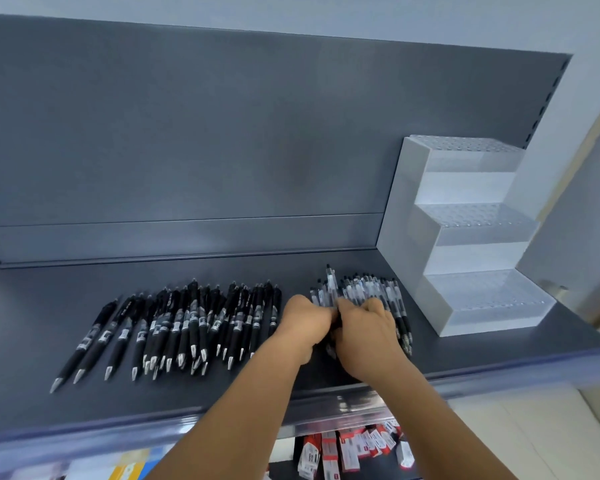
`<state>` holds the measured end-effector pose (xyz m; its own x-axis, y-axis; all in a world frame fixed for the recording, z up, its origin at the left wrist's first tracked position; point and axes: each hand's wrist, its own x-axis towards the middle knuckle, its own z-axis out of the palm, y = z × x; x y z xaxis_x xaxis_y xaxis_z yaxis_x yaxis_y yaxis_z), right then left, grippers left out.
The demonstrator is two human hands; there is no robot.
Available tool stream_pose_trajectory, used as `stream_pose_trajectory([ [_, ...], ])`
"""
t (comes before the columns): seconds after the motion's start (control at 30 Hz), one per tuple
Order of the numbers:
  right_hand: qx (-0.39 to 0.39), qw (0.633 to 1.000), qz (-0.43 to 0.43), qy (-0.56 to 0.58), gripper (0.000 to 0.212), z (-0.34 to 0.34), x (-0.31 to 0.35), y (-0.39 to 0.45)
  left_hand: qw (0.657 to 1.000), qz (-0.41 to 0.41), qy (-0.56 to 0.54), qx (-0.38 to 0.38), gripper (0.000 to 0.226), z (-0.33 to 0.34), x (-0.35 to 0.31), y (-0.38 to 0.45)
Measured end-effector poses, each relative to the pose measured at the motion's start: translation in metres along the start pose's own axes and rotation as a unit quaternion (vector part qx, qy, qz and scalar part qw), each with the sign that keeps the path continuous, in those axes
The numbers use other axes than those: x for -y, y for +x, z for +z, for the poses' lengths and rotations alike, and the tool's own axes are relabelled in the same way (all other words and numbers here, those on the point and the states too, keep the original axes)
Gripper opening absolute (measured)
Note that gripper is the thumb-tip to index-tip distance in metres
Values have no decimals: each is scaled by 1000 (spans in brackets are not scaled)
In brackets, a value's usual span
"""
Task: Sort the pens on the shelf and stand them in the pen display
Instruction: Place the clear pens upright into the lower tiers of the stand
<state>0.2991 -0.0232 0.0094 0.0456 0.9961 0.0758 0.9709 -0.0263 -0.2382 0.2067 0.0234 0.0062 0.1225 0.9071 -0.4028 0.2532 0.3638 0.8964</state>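
Reaching over a dark grey shelf [32, 306], a person has both hands together on a bunch of clear pens [364, 289] lying at the right of the shelf. The left hand [307, 318] and the right hand [366, 327] touch each other, fingers curled round the middle of the bunch as if gathering it; how many pens each holds is hidden by the hands. The clear pens lie side by side, long axes running from near to far, their black button ends pointing far and their dark grips toward the near edge. One stands out above the rest. The pen display [465, 244], a white and see-through stand of three steps dotted with small holes, sits just right of the bunch and a little farther back, with no pens in it yet. The right hand is the nearer one to it, so the coming lift likely goes right and up, with the pens turned from lying to upright. To the left lies a separate spread of black pens [184, 327] with silver tips pointing near, well apart from the display. Sorting looks done; standing has not begun.
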Motion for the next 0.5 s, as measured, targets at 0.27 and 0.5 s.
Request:
stream_pose_trajectory([
  [0.27, -11, 994, 47, 95, 32, 11, -10, 9, 1000, -13, -19, 15, 30, -4, -3, 13],
  [0.5, -14, 985, 25, 170, 39, 10, -10, 14, 998, -12, -60, 24, 47, -6, -1, 22],
])
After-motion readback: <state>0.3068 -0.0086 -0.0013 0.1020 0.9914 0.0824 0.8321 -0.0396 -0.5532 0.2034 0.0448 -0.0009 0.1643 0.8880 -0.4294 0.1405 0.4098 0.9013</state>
